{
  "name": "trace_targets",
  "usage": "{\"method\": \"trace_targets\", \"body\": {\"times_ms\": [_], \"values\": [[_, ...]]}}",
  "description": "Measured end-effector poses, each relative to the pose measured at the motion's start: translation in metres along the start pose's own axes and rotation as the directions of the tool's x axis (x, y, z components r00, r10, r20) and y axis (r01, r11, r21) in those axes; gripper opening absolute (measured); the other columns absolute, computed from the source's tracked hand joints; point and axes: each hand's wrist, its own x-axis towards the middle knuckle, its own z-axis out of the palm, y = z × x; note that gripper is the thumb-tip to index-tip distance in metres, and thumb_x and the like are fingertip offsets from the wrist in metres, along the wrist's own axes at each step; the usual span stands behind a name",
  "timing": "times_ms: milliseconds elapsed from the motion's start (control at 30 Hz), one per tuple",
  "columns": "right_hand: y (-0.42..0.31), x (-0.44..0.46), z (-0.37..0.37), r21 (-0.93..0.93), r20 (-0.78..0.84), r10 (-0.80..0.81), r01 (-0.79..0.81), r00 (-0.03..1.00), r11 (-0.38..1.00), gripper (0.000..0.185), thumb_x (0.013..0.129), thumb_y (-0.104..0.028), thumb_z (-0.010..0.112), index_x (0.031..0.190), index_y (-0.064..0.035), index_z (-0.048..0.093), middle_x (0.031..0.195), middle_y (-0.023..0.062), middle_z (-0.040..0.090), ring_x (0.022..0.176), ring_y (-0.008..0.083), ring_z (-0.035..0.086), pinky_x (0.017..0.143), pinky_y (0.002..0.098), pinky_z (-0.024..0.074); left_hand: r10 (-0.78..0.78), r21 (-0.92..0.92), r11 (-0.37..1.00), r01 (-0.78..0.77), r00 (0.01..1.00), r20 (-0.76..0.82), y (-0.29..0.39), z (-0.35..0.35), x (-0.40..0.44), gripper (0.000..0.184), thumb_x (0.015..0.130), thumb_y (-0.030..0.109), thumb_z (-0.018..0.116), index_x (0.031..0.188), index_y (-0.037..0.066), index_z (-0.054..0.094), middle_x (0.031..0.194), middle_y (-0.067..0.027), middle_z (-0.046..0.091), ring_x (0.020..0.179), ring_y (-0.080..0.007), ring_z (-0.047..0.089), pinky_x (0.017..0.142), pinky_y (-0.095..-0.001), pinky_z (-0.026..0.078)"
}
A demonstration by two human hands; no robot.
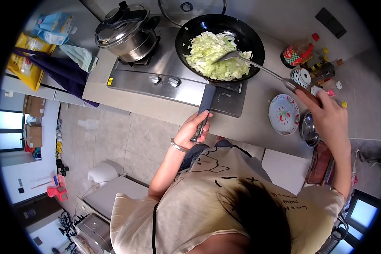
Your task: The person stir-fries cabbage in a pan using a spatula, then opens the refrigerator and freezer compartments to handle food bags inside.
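A black wok point(255, 40) stands on the right side of the gas stove point(131, 80), holding a heap of chopped pale-green cabbage point(209, 53). My left hand point(194, 128) is wrapped round the wok's dark handle point(207, 98), which points toward my body. In my right hand point(326, 116) is the wooden grip of a metal spatula point(264, 69). Its blade rests in the cabbage, partly over the top of the heap. Some of the right hand's fingers are hidden behind the grip.
A steel pressure cooker point(129, 40) occupies the left burner. Right of the wok stand a red-capped sauce bottle point(295, 53), several other bottles and a patterned jar point(300, 77). Nearer me are a floral plate point(284, 114) and a steel bowl point(309, 131). A glass lid point(186, 7) leans behind the wok.
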Motion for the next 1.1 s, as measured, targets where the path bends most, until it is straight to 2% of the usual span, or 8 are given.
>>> {"method": "trace_targets", "body": {"times_ms": [167, 333, 433, 533, 633, 733, 933, 1100], "values": [[-0.015, -0.017, -0.017, -0.009, 0.105, 0.056, -0.055, 0.993, 0.998, 0.054, 0.065, -0.004, 0.058, 0.115, -0.0246, 0.06, 0.08, 0.0044, 0.045, 0.061, 0.0178, 0.054, 0.047, 0.0297, 0.0447, 0.003, 0.003, 1.0, -0.003, 1.0, 0.009, 0.001, 0.0, -0.001, 0.026, 0.095, 0.029, 0.042, 0.1, 0.004, 0.05, 0.057, -0.0007, 0.046, 0.034, -0.0077, 0.036, 0.029, -0.0199, 0.028], [-0.047, 0.002, 0.048, 0.108, 0.113, 0.063, -0.075, 0.992, 0.991, 0.05, 0.069, -0.002, 0.057, 0.116, -0.0187, 0.058, 0.083, 0.0079, 0.05, 0.063, 0.0229, 0.056, 0.053, 0.0344, 0.0466, 0.012, -0.017, 1.0, -0.012, 1.0, 0.019, -0.002, -0.002, 0.0, 0.027, 0.095, 0.028, 0.042, 0.1, 0.003, 0.049, 0.057, -0.001, 0.046, 0.034, -0.008, 0.035, 0.03, -0.0202, 0.028], [-0.049, 0.007, 0.052, 0.26, 0.228, 0.111, -0.17, 0.967, 0.951, 0.048, 0.072, -0.003, 0.058, 0.118, -0.0163, 0.057, 0.079, 0.0104, 0.05, 0.064, 0.0263, 0.055, 0.056, 0.0368, 0.0452, 0.008, -0.019, 1.0, -0.008, 1.0, 0.025, -0.001, -0.002, -0.001, 0.027, 0.095, 0.028, 0.042, 0.1, 0.003, 0.049, 0.057, -0.0011, 0.046, 0.034, -0.008, 0.034, 0.03, -0.0203, 0.028], [-0.031, 0.004, 0.032, 0.461, 0.275, 0.17, -0.285, 0.946, 0.84, 0.048, 0.075, -0.002, 0.058, 0.121, -0.0151, 0.054, 0.074, 0.0133, 0.05, 0.063, 0.0296, 0.053, 0.059, 0.0388, 0.043, 0.008, -0.004, 1.0, -0.008, 0.997, 0.082, -0.002, -0.011, 0.003, 0.025, 0.093, 0.032, 0.047, 0.099, 0.008, 0.048, 0.058, -0.0009, 0.048, 0.037, -0.0097, 0.043, 0.029, -0.0207, 0.028], [-0.032, -0.007, -0.001, 0.569, 0.308, 0.184, -0.336, 0.933, 0.75, 0.045, 0.079, -0.005, 0.054, 0.122, -0.0153, 0.052, 0.073, 0.0148, 0.053, 0.063, 0.0357, 0.053, 0.059, 0.0414, 0.0424, 0.016, 0.017, 1.0, -0.017, 0.999, 0.034, 0.001, -0.005, -0.001, 0.027, 0.095, 0.028, 0.041, 0.1, 0.003, 0.049, 0.056, -0.0009, 0.046, 0.034, -0.0077, 0.034, 0.03, -0.02, 0.028], [-0.034, -0.005, 0.007, 0.713, 0.244, 0.118, -0.26, 0.963, 0.651, 0.046, 0.08, -0.006, 0.054, 0.124, -0.0173, 0.051, 0.072, 0.0149, 0.054, 0.065, 0.0345, 0.054, 0.06, 0.0418, 0.0416, 0.018, 0.005, 1.0, -0.019, 0.999, 0.026, 0.001, -0.004, -0.001, 0.027, 0.095, 0.029, 0.041, 0.1, 0.003, 0.049, 0.056, -0.0006, 0.046, 0.034, -0.0073, 0.034, 0.03, -0.0197, 0.027], [-0.052, 0.019, 0.098, 0.675, 0.095, 0.182, -0.197, 0.979, 0.711, 0.048, 0.081, -0.006, 0.054, 0.127, -0.0193, 0.048, 0.071, 0.0139, 0.051, 0.064, 0.0313, 0.05, 0.061, 0.04, 0.0401, 0.018, 0.016, 1.0, -0.018, 1.0, 0.014, 0.0, -0.004, -0.001, 0.028, 0.095, 0.03, 0.041, 0.1, 0.004, 0.05, 0.057, -0.0003, 0.046, 0.034, -0.0065, 0.035, 0.029, -0.0191, 0.026], [-0.045, 0.009, 0.061, 0.656, 0.154, 0.246, -0.285, 0.957, 0.699, 0.047, 0.081, -0.006, 0.055, 0.125, -0.0216, 0.05, 0.072, 0.0127, 0.052, 0.059, 0.0308, 0.051, 0.056, 0.0405, 0.04, 0.003, 0.01, 1.0, -0.004, 0.999, 0.046, -0.001, -0.009, 0.001, 0.027, 0.094, 0.032, 0.045, 0.1, 0.006, 0.049, 0.058, -0.0008, 0.047, 0.036, -0.008, 0.039, 0.03, -0.0197, 0.027]]}}
